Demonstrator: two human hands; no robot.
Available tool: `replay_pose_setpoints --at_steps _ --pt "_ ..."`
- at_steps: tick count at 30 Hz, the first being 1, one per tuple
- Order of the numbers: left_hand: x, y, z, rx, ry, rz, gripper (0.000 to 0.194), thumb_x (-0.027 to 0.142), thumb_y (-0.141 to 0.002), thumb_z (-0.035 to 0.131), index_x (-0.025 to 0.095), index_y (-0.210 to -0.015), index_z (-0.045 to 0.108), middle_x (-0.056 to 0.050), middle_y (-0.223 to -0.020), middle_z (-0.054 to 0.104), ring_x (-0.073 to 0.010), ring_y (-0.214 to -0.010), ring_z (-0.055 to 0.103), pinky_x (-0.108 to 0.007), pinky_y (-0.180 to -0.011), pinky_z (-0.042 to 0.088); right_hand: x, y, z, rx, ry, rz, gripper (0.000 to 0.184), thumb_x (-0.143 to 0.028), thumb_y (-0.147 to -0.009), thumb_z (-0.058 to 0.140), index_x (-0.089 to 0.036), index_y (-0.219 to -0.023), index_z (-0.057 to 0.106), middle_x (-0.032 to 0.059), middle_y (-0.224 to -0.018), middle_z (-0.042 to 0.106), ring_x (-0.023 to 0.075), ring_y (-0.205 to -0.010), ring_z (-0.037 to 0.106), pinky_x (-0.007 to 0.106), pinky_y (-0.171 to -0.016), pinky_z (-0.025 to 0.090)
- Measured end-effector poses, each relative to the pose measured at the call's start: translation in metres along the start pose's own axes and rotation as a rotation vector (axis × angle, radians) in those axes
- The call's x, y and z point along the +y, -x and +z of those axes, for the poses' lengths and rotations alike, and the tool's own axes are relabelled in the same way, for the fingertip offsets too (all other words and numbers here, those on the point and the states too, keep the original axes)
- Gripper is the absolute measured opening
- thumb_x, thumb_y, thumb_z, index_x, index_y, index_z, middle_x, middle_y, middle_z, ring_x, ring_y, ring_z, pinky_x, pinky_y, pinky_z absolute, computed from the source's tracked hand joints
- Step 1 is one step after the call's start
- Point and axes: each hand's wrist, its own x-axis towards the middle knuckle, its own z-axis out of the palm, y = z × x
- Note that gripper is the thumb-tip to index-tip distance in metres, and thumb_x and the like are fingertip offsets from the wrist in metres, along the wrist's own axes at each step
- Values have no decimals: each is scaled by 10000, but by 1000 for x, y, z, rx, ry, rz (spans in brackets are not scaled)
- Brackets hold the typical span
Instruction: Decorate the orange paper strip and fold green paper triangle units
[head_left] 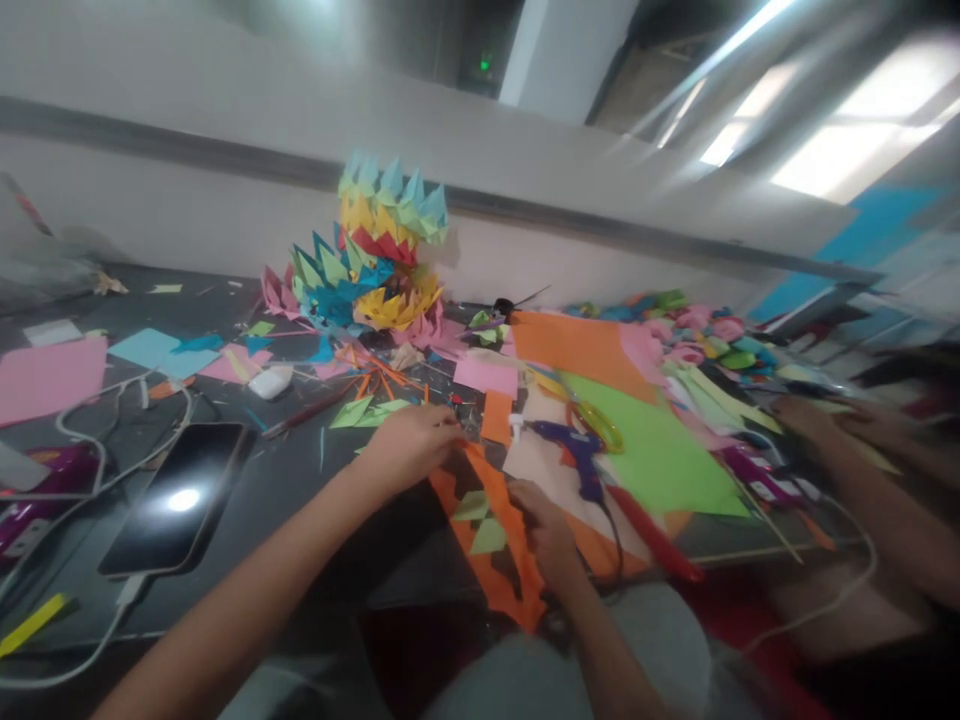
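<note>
My left hand (411, 440) reaches forward over the dark table (300, 480), fingers curled at the upper end of an orange paper strip (501, 545). My right hand (546, 528) rests on the same orange strip nearer to me, fingers bent and pinching its edge. Two small green folded paper pieces (480, 520) lie on the strip between my hands. Just beyond my right hand lies a purple glue gun (574, 455), with yellow-handled scissors (596, 420) behind it on a green sheet (652, 450). The frame is blurred by motion.
A tall stack of folded paper crowns (382, 250) stands at the back. A phone (176, 500) on a white cable lies at the left, near pink and blue sheets. Another person's arm (885, 500) reaches in from the right. Paper scraps cover the table.
</note>
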Motion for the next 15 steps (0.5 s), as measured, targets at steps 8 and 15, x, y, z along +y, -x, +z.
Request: replay_pose_setpoints --at_steps 8,15 --pt "-31 -6 14 237 162 -247 154 141 -826 524 177 -947 612 -40 -857 652 -142 -698 616 -232 -602 475 22 -31 -96 241 805 310 355 -510 -699 556 -183 -837 571 95 -779 645 247 -701 603 329 -607 427" --pt "-42 1 18 331 248 -271 80 110 -805 531 170 -822 580 -19 -800 631 -95 -606 546 -203 -580 451 26 -45 -106 72 794 421 356 -487 -768 455 -180 -896 581 100 -799 687 252 -659 634 327 -583 431"
